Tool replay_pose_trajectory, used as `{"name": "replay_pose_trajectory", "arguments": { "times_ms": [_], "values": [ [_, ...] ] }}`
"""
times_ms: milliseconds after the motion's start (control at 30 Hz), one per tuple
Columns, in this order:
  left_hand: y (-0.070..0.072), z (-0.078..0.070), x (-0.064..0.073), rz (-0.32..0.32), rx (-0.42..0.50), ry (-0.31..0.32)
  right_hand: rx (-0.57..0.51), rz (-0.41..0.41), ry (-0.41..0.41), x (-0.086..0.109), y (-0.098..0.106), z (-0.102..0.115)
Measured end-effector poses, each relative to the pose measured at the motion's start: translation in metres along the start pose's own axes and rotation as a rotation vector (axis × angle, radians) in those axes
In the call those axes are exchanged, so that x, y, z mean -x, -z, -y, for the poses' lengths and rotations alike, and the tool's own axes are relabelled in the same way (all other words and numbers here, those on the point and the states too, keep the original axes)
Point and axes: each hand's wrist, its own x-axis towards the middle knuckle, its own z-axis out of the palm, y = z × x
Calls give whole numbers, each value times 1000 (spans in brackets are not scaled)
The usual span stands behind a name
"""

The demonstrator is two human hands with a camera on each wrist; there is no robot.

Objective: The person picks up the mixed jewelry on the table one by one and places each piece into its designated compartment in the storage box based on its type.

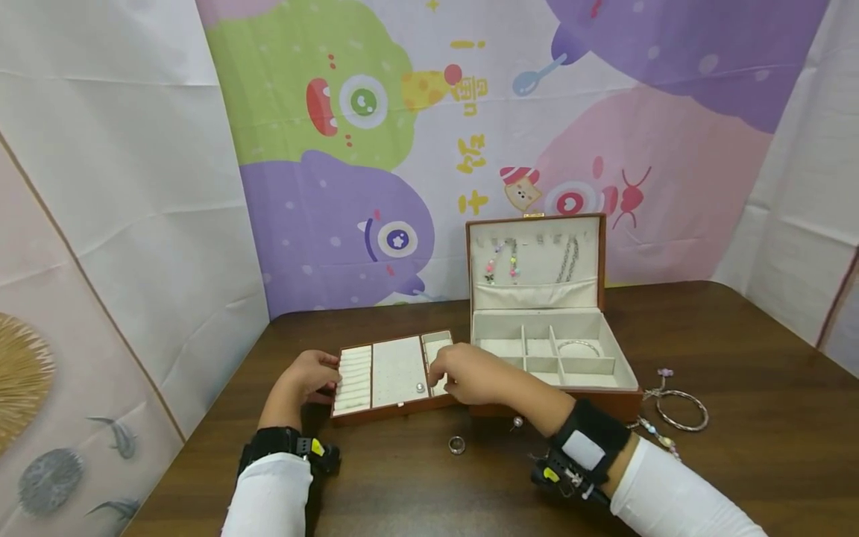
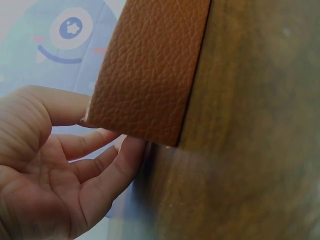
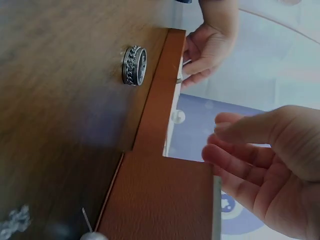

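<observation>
Hands (image 1: 312,375) are at both ends of the jewellery tray (image 1: 397,365)

You've got one brown leather jewelry box (image 1: 619,403), one shallow brown leather tray with white lining (image 1: 396,365), one wide silver ring (image 3: 133,65). Also: two round white pearl studs (image 1: 420,388), two silver hoop bracelets (image 1: 704,419), two multicoloured beaded strands (image 1: 661,438).

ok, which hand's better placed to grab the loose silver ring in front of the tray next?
Right, I'd say: the right hand is nearer the ring and shows nothing held, while the left hand grips the tray at its left end.
</observation>
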Motion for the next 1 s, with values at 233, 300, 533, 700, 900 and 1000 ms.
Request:
{"name": "replay_pose_trajectory", "arguments": {
  "times_ms": [233,300,533,700,900,1000],
  "values": [
    [2,-1,0,3,-19,5,8,-7,53,19,7,6],
    [2,-1,1,5,-17,5,6,-14,59,26,9,9],
    [1,-1,2,6,-13,-5,-12,-12,80,50,13,9],
    [1,0,3,4,-17,-3,-32,32,16,68,20,4],
    [1,1,2,6,-11,-4,18,51,-1,84,23,-2],
    [0,0,2,7,-4,-10,62,59,-16,87,20,-1]
  ]
}}
